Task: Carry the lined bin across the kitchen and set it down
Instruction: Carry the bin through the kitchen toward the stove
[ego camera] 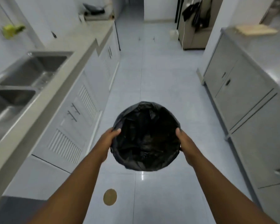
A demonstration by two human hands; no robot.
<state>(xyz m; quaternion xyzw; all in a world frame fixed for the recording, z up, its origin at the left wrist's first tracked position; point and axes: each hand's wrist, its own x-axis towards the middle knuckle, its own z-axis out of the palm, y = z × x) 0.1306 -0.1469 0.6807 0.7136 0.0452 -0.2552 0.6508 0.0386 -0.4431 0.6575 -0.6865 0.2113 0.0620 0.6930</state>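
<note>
Far to the left of the left hand (109,139), a steel double sink (23,81) sits sunk in a smooth counter. That hand is clamped on the round bin (145,136), thumb hooked over the rim; crinkled black liner (136,164) inside, contents too dark to tell. The right hand (183,143) grips the opposite rim, bin held above glossy tiles

no readable text, no labels, no brand marks, no numbers or signs on any surface
</note>
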